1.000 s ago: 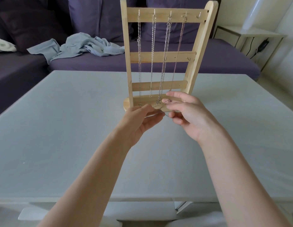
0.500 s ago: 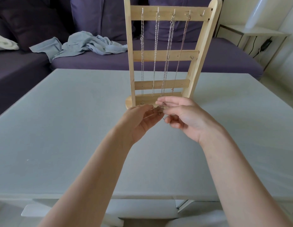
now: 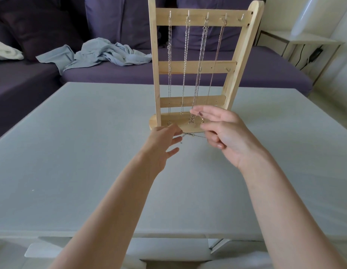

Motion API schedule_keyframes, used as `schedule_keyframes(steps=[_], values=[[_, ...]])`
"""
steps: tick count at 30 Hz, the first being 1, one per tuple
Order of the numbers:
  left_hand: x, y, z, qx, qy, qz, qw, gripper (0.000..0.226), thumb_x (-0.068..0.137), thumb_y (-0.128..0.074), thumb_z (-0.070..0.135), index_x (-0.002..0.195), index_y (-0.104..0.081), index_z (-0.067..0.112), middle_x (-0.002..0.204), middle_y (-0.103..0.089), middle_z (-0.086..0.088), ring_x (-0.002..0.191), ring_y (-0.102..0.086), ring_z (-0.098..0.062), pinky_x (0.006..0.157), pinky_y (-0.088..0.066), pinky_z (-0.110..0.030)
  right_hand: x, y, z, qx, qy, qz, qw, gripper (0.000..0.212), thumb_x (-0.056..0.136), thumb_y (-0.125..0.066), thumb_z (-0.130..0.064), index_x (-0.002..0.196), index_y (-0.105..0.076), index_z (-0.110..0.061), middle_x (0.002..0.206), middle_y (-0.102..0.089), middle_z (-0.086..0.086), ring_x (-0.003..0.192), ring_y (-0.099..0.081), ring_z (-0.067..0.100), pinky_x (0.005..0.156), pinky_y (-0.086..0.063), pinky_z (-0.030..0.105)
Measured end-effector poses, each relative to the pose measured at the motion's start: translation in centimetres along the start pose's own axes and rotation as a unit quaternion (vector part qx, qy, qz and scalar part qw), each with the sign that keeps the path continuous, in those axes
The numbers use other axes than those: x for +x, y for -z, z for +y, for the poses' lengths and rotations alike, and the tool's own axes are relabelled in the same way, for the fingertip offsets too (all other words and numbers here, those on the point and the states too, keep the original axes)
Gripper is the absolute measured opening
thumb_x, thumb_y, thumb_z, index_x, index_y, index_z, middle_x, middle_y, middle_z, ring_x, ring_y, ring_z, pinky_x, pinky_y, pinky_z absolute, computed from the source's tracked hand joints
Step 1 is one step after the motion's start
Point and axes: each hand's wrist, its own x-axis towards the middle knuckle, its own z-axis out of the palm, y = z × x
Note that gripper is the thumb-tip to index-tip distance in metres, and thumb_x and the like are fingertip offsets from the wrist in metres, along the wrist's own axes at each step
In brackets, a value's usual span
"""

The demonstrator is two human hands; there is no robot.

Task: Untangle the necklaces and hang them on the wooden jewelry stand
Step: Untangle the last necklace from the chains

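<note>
Table (image 3: pixel 75 156) carries wooden jewelry stand (image 3: pixel 196 66); four necklaces (image 3: pixel 185 65) hang from top hooks, fifth hook bare; I hold last chain (image 3: pixel 194 135) taut between left hand (image 3: pixel 164 140), pinching one end, and right hand (image 3: pixel 225 131), lower fingers curled on other end; risk, I judge: lifted chain snags hung ends, re-tangles.
</note>
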Motion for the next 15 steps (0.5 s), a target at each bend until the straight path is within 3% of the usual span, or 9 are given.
schedule_keyframes(steps=[3,5,8,11,15], values=[[0.0,0.0,0.1,-0.034,-0.016,-0.016,0.999,0.015,0.093,-0.044,0.01,0.084,-0.056,0.012,0.086,-0.066,-0.002,0.085,-0.066,-0.015,0.089,-0.045,-0.033,0.2,-0.1,0.1,-0.011,-0.002,0.015,1.0,0.04,0.084,-0.041,0.015,0.107,-0.064,-0.009,0.119,-0.062,0.001,0.034,-0.029,0.006,0.034,-0.021,0.016],[-0.1,0.1,0.4,-0.092,-0.015,-0.041,0.995,0.019,0.093,-0.042,0.008,0.081,-0.057,0.01,0.077,-0.066,-0.004,0.073,-0.068,-0.015,0.082,-0.049,-0.031,0.3,-0.2,0.2,0.003,-0.016,0.033,0.999,0.037,0.084,-0.043,0.015,0.106,-0.065,-0.005,0.105,-0.063,0.004,0.036,-0.041,0.006,0.035,-0.028,0.017],[-0.1,0.4,0.7,-0.191,-0.013,-0.063,0.98,0.016,0.091,-0.043,0.004,0.077,-0.052,0.006,0.06,-0.052,-0.005,0.046,-0.052,-0.011,0.061,-0.056,-0.025,0.4,0.0,0.4,0.034,-0.062,0.056,0.996,0.034,0.085,-0.044,0.014,0.099,-0.067,-0.006,0.086,-0.06,0.003,0.043,-0.058,0.008,0.037,-0.035,0.016],[-0.1,0.4,1.0,-0.143,-0.025,-0.046,0.988,0.009,0.09,-0.046,0.006,0.082,-0.048,0.009,0.06,-0.044,-0.001,0.038,-0.035,-0.008,0.044,-0.044,-0.018,0.4,0.0,0.8,0.0,-0.096,0.033,0.995,0.033,0.087,-0.041,0.012,0.091,-0.067,-0.008,0.079,-0.06,0.002,0.051,-0.064,0.009,0.038,-0.038,0.014],[-0.5,0.4,1.2,-0.053,-0.063,-0.06,0.995,0.019,0.091,-0.049,0.008,0.073,-0.049,0.014,0.061,-0.042,0.001,0.042,-0.025,-0.008,0.038,-0.028,-0.016,0.4,-0.3,1.6,-0.123,-0.096,0.015,0.988,0.034,0.086,-0.039,0.012,0.079,-0.066,-0.007,0.07,-0.058,0.004,0.057,-0.061,0.016,0.041,-0.047,0.018]])
